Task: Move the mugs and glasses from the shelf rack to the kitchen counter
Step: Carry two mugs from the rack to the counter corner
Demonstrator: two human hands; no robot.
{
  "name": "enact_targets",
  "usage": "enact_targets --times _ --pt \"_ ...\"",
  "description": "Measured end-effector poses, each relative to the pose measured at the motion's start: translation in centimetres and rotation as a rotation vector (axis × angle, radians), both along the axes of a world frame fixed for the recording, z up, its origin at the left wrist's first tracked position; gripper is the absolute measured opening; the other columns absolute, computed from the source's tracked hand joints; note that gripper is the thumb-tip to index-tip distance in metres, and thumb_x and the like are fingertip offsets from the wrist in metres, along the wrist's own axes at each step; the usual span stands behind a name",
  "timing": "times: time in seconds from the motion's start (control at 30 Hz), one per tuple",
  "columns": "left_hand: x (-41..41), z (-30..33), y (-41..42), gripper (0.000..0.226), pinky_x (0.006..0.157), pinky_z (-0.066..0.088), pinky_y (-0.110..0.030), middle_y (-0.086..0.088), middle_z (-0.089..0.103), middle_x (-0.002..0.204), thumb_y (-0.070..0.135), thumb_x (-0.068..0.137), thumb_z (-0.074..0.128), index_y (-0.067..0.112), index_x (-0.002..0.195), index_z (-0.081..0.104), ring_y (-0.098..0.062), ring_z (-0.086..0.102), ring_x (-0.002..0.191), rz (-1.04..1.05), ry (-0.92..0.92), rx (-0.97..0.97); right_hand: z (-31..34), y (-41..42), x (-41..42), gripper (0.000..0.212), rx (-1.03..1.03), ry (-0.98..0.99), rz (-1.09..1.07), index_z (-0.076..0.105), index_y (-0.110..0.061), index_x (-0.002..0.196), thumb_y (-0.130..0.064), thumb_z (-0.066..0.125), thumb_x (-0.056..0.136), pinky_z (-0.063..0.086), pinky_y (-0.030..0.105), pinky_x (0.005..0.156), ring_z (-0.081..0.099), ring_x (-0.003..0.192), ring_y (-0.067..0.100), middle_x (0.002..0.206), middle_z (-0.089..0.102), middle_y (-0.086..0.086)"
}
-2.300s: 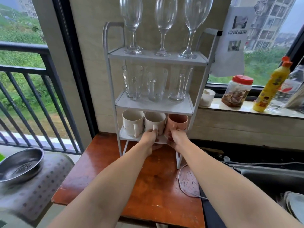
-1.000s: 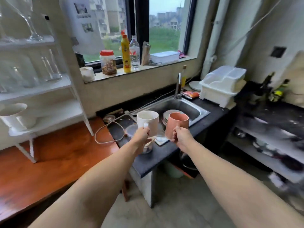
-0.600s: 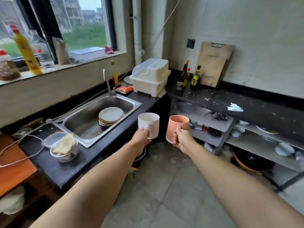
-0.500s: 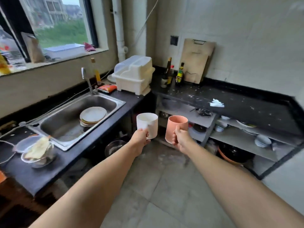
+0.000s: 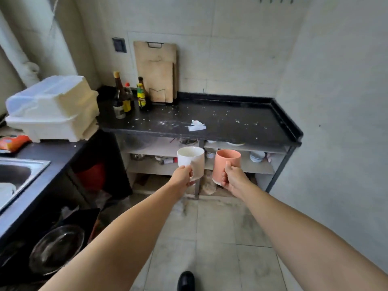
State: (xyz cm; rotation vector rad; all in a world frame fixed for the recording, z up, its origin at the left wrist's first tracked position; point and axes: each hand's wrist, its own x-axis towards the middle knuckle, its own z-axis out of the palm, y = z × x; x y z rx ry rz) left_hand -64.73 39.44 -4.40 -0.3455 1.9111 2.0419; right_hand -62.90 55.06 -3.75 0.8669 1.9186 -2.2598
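Two mugs carried upright and side by side, held out in front of the body above the tiled floor [image 5: 220, 238], short of the black kitchen counter [image 5: 231, 122] ahead. Left hand [image 5: 182, 175] closed around the handle of the white mug [image 5: 192, 159], fingers curled through and hiding the handle itself. Right hand [image 5: 232, 179] wrapped likewise about the near side of the pink mug [image 5: 227, 162], thumb on top, grip fully closed. Mugs near one another but apart, a narrow gap between them, both rims level and open upward, both seemingly empty inside. Counter top dusted with pale crumbs, with a crumpled white scrap [image 5: 197, 126] lying near its middle. At the counter's back left corner, a cluster of sauce bottles [image 5: 130, 95], and just beside them two wooden cutting boards [image 5: 157, 72] leaning upright against the wall. Below the counter, open shelves [image 5: 241, 168] with bowls and small dishes, partly hidden behind the mugs. To the left, a white plastic dish box [image 5: 52, 108] on a second dark worktop, an orange packet [image 5: 12, 141] beside it, and the corner of a steel sink [image 5: 19, 171]. Low on the left, a metal bowl [image 5: 56, 248] in shadow. At the bottom edge, the toe of a black shoe [image 5: 185, 280] on the tiles.
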Motion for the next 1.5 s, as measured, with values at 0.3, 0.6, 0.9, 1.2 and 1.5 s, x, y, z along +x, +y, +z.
enact_targets --times 0.3,0.6,0.9,1.2,1.5 --pt "-16.7 0.6 11.5 0.028 0.053 0.041 -0.019 -0.002 0.039 0.072 0.009 0.095 0.033 0.016 0.069 0.041 -0.014 0.034 0.057 -0.172 -0.039 0.014 0.7 11.2 -14.2 0.038 0.020 -0.007 -0.163 0.040 -0.015 0.069 -0.033 0.036 0.102 0.029 0.024 0.044 0.032 0.054 0.014 0.062 0.034 0.004" --pt "-29.3 -0.3 21.0 0.027 0.063 0.043 -0.023 -0.002 0.041 0.071 0.009 0.092 0.036 0.017 0.066 0.040 -0.014 0.035 0.058 -0.261 -0.075 0.014 -0.5 20.8 -25.6 0.039 0.038 -0.027 -0.279 0.043 -0.014 0.069 -0.038 0.039 0.100 0.027 0.021 0.035 0.033 0.045 0.013 0.055 0.037 0.003" --pt "-42.4 -1.8 33.7 0.037 0.069 0.050 -0.025 -0.024 0.040 0.146 0.008 0.088 0.036 0.002 0.120 0.052 -0.040 0.037 0.135 -0.257 -0.130 -0.009 -1.8 33.3 -38.3 0.029 0.057 -0.072 -0.197 0.045 -0.014 0.088 -0.039 0.038 0.100 0.036 0.021 0.037 0.039 0.050 0.013 0.062 0.042 0.004" --pt "-53.7 -2.3 44.7 0.017 0.070 0.053 -0.024 -0.029 0.043 0.135 0.008 0.085 0.037 0.005 0.083 0.054 -0.026 0.057 0.082 -0.189 -0.178 0.005 -1.2 44.9 -50.2 0.034 0.092 -0.128 -0.154 0.044 -0.013 0.082 -0.040 0.035 0.101 0.036 0.024 0.047 0.037 0.053 0.014 0.066 0.040 0.006" --pt "-64.9 -5.2 51.3 0.014 0.075 0.052 -0.028 -0.005 0.043 0.095 0.008 0.083 0.038 0.011 0.070 0.043 -0.012 0.040 0.064 -0.181 -0.243 -0.045 -4.2 50.8 -60.3 0.044 0.099 -0.195 -0.132 0.047 -0.010 0.075 -0.042 0.032 0.101 0.042 0.026 0.055 0.039 0.051 0.015 0.058 0.042 0.005"
